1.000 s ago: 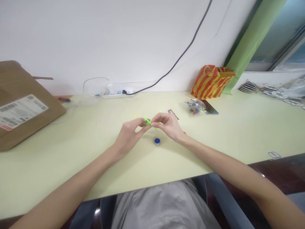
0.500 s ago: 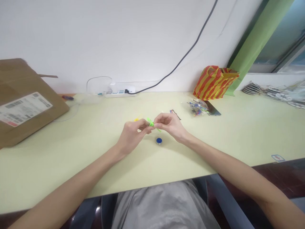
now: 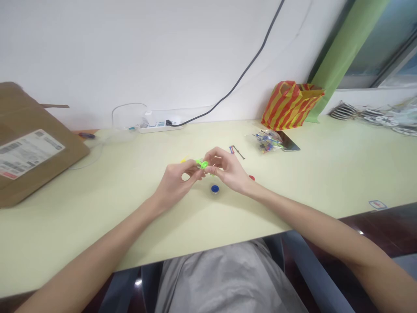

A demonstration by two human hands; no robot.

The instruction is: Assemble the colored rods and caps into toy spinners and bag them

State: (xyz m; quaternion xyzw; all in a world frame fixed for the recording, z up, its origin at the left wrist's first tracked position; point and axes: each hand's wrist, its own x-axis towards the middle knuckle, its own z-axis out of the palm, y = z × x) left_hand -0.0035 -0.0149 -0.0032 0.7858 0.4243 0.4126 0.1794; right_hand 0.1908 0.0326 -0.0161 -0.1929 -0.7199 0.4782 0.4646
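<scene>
Between my hands is a small bright green plastic piece [image 3: 203, 164], partly hidden by the fingers. My left hand [image 3: 177, 179] pinches it from the left, thumb against forefinger. My right hand [image 3: 227, 170] is closed on its right side, fingertips meeting near the piece. Just below, on the table, lies a round blue piece [image 3: 215, 189]. A red piece [image 3: 252, 178] peeks out beside my right wrist, and a bit of yellow [image 3: 183, 161] shows behind my left hand.
Thin red, blue and black sticks [image 3: 237, 151] lie beyond my right hand. Farther back are a clear bag of small parts [image 3: 267, 141], a phone [image 3: 289, 141] and a striped bag [image 3: 291, 106]. A power strip [image 3: 159, 125] lies along the wall; a cardboard box [image 3: 35, 148] stands left.
The green piece has been turned between my fingers, and its shape looks different now. The red piece beside my right wrist has come into sight. The whole view has shifted slightly.
</scene>
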